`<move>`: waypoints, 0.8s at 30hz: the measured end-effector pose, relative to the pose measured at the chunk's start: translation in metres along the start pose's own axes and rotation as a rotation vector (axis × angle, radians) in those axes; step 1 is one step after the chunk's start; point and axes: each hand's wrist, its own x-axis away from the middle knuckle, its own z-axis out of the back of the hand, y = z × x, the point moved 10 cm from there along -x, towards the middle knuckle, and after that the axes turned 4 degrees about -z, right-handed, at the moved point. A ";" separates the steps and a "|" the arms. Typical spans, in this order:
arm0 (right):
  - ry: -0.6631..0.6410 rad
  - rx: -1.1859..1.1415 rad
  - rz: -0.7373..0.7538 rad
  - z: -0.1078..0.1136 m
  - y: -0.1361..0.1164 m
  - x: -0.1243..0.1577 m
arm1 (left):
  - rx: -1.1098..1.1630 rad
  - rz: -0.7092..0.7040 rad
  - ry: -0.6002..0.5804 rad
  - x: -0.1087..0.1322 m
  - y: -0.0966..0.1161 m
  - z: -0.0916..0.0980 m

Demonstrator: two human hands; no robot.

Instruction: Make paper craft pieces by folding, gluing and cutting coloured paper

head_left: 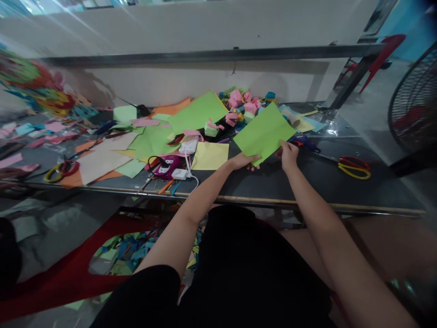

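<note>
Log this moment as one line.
left hand: holding green sheet | right hand: pinching its edge | nearby: yellow sheet, scissors at right

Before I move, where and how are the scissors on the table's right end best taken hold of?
Probably by the red and yellow loops, from the near right side: the scissors lie flat, loops toward the right end of the table, blades pointing left. The right hand is nearer, but holds the green sheet.
</note>
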 end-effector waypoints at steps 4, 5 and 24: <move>0.270 0.041 0.085 0.030 -0.001 -0.007 | -0.058 0.003 -0.088 0.001 -0.002 -0.003; 0.320 0.061 0.114 0.036 -0.003 -0.008 | -0.064 0.004 -0.101 0.001 -0.002 -0.004; -0.472 0.619 0.325 -0.043 -0.027 0.032 | 0.095 -0.013 0.009 -0.003 -0.001 0.002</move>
